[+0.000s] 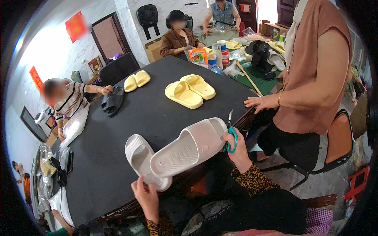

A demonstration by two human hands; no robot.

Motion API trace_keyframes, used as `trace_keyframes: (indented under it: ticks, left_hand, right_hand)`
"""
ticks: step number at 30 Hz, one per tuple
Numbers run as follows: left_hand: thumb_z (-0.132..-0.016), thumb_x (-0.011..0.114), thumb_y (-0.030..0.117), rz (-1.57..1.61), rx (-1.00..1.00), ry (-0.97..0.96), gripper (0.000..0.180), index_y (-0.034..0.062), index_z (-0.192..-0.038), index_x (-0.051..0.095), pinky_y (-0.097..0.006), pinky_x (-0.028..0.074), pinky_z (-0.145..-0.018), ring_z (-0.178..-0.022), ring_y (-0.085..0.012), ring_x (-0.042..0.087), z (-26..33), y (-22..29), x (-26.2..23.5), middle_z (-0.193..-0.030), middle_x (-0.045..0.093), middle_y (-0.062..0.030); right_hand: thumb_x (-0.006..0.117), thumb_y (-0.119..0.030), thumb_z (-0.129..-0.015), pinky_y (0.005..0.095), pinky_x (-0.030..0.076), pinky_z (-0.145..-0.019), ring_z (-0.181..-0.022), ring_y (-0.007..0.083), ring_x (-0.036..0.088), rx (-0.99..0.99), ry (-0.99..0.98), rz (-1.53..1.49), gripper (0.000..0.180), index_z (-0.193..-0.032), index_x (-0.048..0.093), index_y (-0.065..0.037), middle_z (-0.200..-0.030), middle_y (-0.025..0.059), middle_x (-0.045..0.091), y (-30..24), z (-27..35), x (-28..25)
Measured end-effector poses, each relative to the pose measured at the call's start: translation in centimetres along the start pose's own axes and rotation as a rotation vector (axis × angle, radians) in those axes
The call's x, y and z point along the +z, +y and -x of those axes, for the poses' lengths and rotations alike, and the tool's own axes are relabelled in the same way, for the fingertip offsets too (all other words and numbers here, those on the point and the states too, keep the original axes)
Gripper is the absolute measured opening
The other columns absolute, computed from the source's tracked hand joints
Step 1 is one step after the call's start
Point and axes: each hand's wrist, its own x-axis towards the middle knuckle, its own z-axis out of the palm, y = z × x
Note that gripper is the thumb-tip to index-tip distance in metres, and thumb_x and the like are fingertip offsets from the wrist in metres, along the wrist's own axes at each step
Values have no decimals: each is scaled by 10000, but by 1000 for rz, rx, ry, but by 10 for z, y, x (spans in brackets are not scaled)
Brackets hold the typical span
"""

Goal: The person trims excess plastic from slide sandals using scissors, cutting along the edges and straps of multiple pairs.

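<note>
Two light grey slippers are at the near side of the dark table, in front of me. My right hand (238, 151) is closed round scissors (232, 141) with teal handles and also grips the toe end of the larger-looking slipper (189, 147), held tilted above the tabletop. Its heel overlaps the other grey slipper (138, 151), which lies lower on the left. My left hand (145, 200) pinches that lower slipper's heel edge between thumb and fingers. Up from the finger loops, the scissor blades point away from me.
Yellow slippers (189, 91) sit mid-table, with another yellow pair (137, 80) farther left. A seated co-worker's hand (106, 89) touches black slippers (113, 101). On the right a standing person's hand (260, 103) rests at the table edge (248, 118), near a chair (334, 145).
</note>
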Motion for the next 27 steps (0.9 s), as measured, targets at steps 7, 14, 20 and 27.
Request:
trace_keyframes:
  ticks: [7,14,20,27]
  left_hand:
    - [-859,635,10,348,-32,-125,323,-42,-1166,550,-247,472,-646,-719,-142,535,22,43,25,-1014,519,-117]
    - [-957,563,172,1151,-695,-225,223,-20,-1069,543,-243,496,-638,-728,-126,596,32,31,36,-916,619,-73]
    - [-978,522,215,1274,-785,-379,275,-43,-1068,545,-244,490,-584,-713,-132,607,20,43,48,-905,648,-111]
    - [-912,590,150,1343,-813,-241,240,-47,-1040,541,-229,478,-510,-661,-144,619,16,53,63,-891,648,-116]
  right_hand:
    - [620,-173,-860,299,530,-516,-699,172,620,-45,-35,67,294,-1080,513,-10,-912,75,601,8,1,3]
    - [618,-162,-868,294,519,-507,-690,165,623,-113,6,143,219,-1008,532,-16,-882,77,611,3,7,4]
    - [644,-161,-858,294,517,-509,-691,161,617,-113,-75,203,272,-1047,522,-8,-879,73,599,1,22,21]
    - [636,-188,-866,323,545,-532,-724,185,624,-79,-86,257,357,-1117,487,18,-924,96,593,1,26,15]
